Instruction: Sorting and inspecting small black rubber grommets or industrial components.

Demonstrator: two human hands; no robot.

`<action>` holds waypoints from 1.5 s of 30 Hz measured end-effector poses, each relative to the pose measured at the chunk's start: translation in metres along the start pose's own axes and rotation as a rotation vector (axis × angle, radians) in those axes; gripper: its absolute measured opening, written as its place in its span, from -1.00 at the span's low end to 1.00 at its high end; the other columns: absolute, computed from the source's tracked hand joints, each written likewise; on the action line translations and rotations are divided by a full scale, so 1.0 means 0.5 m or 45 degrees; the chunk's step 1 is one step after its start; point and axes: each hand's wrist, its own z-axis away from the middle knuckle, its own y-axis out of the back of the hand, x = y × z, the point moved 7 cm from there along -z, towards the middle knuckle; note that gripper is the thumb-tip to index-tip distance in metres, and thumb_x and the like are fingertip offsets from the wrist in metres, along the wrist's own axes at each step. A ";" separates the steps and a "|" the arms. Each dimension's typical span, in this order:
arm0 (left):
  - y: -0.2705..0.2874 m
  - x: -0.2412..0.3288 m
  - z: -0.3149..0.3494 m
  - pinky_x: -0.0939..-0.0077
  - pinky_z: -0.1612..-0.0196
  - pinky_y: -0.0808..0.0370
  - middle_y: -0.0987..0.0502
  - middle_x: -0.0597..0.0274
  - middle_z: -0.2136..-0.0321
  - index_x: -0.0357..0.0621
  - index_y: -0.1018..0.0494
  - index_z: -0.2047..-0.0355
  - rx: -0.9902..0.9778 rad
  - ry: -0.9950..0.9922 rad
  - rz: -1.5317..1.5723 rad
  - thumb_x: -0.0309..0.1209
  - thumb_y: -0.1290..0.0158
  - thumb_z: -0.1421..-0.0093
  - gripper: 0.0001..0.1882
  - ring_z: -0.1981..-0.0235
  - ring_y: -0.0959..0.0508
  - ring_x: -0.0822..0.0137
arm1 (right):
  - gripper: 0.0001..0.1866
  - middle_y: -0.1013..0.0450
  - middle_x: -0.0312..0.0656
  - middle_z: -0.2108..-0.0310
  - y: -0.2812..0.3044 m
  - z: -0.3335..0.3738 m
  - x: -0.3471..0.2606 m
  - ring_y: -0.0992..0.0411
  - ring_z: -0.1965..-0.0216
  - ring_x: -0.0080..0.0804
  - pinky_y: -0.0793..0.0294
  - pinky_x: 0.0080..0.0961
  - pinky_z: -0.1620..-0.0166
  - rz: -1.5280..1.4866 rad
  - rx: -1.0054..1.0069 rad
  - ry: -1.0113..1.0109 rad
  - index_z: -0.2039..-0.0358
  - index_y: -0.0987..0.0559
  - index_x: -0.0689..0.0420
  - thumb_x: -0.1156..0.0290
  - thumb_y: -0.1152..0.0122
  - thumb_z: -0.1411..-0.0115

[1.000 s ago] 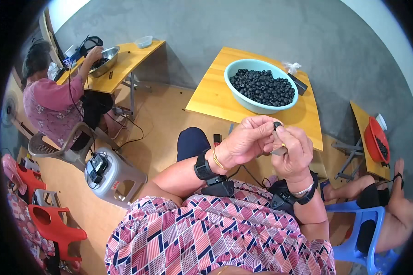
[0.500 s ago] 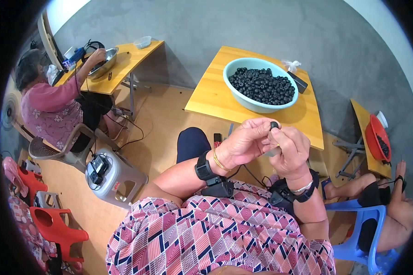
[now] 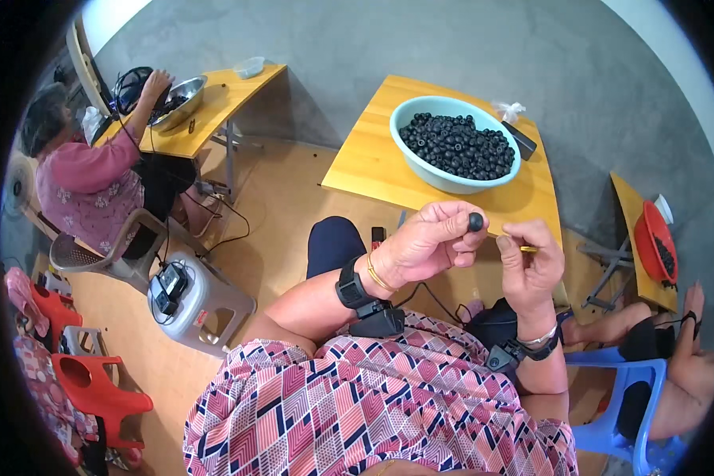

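Pinched between the thumb and fingers of my left hand is a small black round rubber-like piece. My right hand is a short way to the right, apart from the piece, its fingers curled. A bit of a thin yellow tool shows between those fingers; the rest of it is hidden, so its kind cannot be made out. Beyond both hands, a light blue basin stands on a wooden table, heaped with many similar black pieces.
A dark box and a clear plastic bag lie behind the basin. At left, a person works at another table with a metal bowl. A grey stool holds devices. At right are a red basin and a person on a blue chair.
My right hand has moved right, away from my left hand, and the two are now apart. The black piece stays in my left hand, now more exposed.
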 end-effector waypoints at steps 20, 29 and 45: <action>0.093 -0.096 -0.070 0.66 0.49 -0.29 -0.40 0.43 0.57 -0.15 -0.46 0.39 0.334 0.228 -0.012 -0.32 0.04 -0.18 -0.82 0.57 -0.30 0.60 | -0.68 -0.35 -0.14 0.48 -0.006 0.057 0.083 -0.38 0.52 -0.24 -0.38 -0.44 0.50 0.567 0.061 0.187 0.27 -0.46 0.24 0.62 -0.20 0.12; 0.125 -0.115 -0.101 0.68 0.50 -0.34 -0.44 0.41 0.52 -0.18 -0.47 0.29 0.335 0.430 -0.254 -0.26 0.03 -0.17 -0.75 0.52 -0.39 0.56 | -0.77 -0.36 -0.13 0.53 0.058 0.072 0.174 -0.36 0.52 -0.27 -0.36 -0.46 0.45 0.386 0.035 -0.301 0.27 -0.45 0.19 0.55 -0.16 0.00; 0.223 0.171 -0.128 0.26 0.32 -0.40 -0.47 0.06 0.54 -0.17 -0.49 0.52 0.723 -0.476 -2.644 -0.48 -0.13 0.15 -0.88 0.40 -0.44 0.04 | -0.67 -0.42 -0.10 0.25 0.374 0.302 0.478 -0.37 0.20 -0.34 -0.31 -0.47 0.11 0.824 0.511 -0.964 0.15 -0.40 0.27 0.33 -0.06 -0.13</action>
